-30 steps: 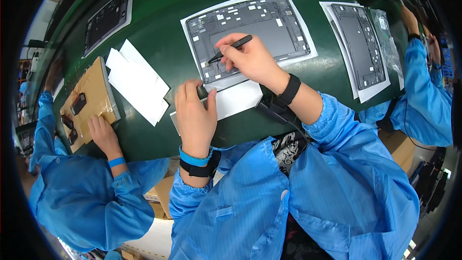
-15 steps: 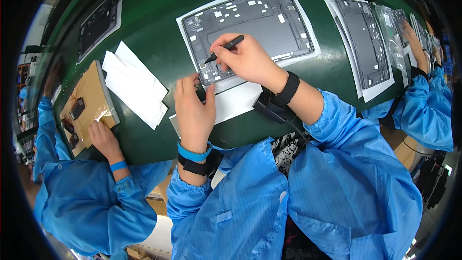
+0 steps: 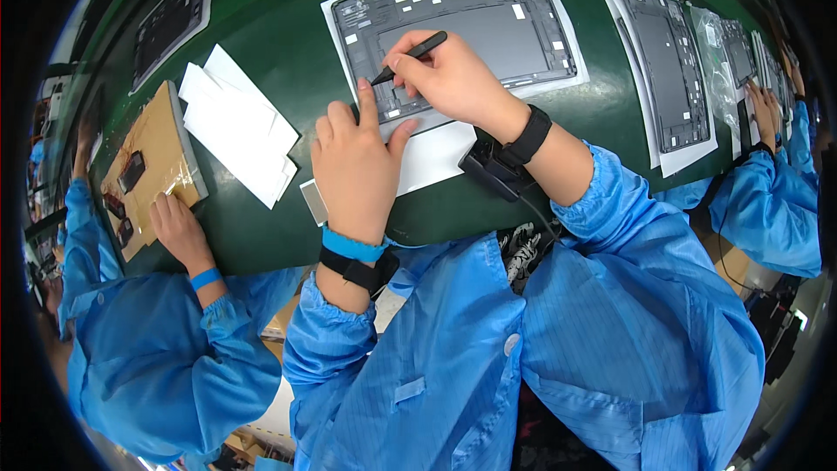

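A dark grey tablet back cover [image 3: 453, 30] with small white patches and a black rim lies on a white sheet in front of me. My right hand [image 3: 462, 83] pinches a black pen-like tool [image 3: 424, 45], its pointed tip down at the cover's left part. Stretched toward that tip, the index finger of my left hand [image 3: 356, 166] presses on the cover near its left edge; the thumb is spread out over the near edge. Nothing shows in the left hand. Beneath it, another white sheet [image 3: 436, 157] sticks out.
White paper strips [image 3: 235, 122] lie to the left, beside a brown board [image 3: 148, 166] with small dark parts, where a co-worker's hand [image 3: 183, 231] rests. More covers lie at far left [image 3: 174, 22] and right [image 3: 667, 70]. A black box [image 3: 488, 170] with a cable sits by my right wrist.
My left hand has moved up and inward, its index finger now extended onto the cover beside the tool tip. The tool tip stays near the cover's left part. The view has shifted slightly.
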Available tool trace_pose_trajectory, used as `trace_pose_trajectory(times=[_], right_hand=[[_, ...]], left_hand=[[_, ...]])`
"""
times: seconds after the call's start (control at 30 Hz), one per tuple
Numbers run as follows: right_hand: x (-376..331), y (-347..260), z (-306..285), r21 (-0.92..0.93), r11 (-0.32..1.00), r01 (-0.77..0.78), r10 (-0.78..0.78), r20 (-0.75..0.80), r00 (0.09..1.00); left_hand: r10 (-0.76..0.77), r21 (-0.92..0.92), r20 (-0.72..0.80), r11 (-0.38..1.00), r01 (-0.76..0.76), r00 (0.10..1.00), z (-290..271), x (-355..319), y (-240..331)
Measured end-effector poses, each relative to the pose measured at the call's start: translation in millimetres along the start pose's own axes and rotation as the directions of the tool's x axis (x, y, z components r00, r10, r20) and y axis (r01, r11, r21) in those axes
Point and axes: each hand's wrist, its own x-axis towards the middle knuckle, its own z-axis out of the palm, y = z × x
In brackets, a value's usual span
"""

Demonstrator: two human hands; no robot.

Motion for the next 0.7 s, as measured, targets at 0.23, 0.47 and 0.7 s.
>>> trace_pose_trajectory(times=[0.23, 0.47, 0.7], right_hand=[[-43.9, -30.1, -5.5, 0.182, 0.972, 0.146, -0.098, -0.248, 0.964], [-72.6, -5.7, 32.5, -0.032, 0.998, 0.049, -0.05, -0.05, 0.997], [-75.0, -1.6, 36.6, -0.076, 0.997, 0.017, -0.021, -0.041, 0.999]], left_hand=[[-0.027, -0.231, -0.207, 0.973, -0.022, 0.978, -9.4, -69.6, -23.4], [0.047, -0.17, 0.053, 0.985, -0.037, 0.997, -0.2, -101.8, -11.0], [0.043, -0.168, 0.005, 0.985, -0.041, 0.999, 4.4, -102.4, -9.7]])
